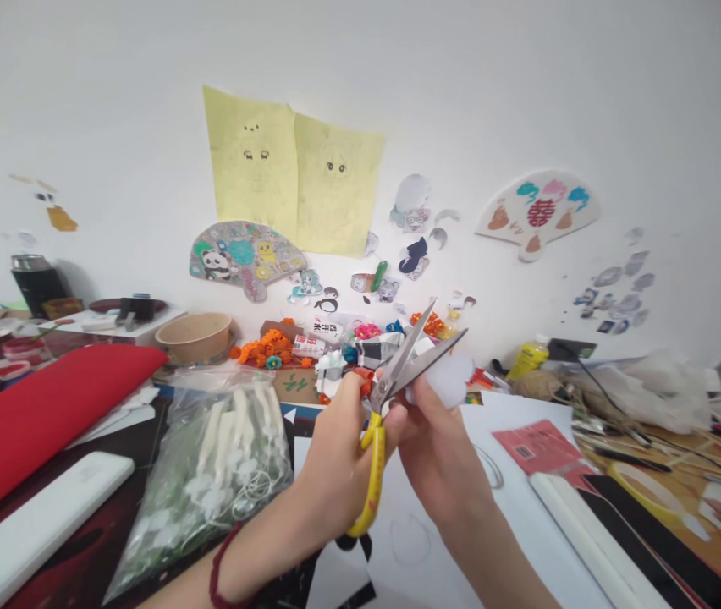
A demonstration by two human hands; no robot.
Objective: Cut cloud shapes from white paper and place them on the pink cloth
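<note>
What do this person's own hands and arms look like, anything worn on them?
Neither the left hand nor the right hand wears a glove, and no sleeves are in view. A thin, dark red, cord-like bracelet circles the left wrist; none shows on the right.

Scissors point(385, 388): yellow handles, silver-grey metal blades, pivot screw visible. Blades spread in a V, tips up and away, slanting to the right; handles down toward the wearer. Held in left hand point(333, 452) by the handles, one long yellow loop hanging below the fingers. White piece point(453, 381): plain, pale, rounded outer edge. Pinched in right hand point(442, 461), raised beside the blades, partly hidden by fingers and the lower blade. Material unclear. Can't tell if blade and piece touch.
</note>
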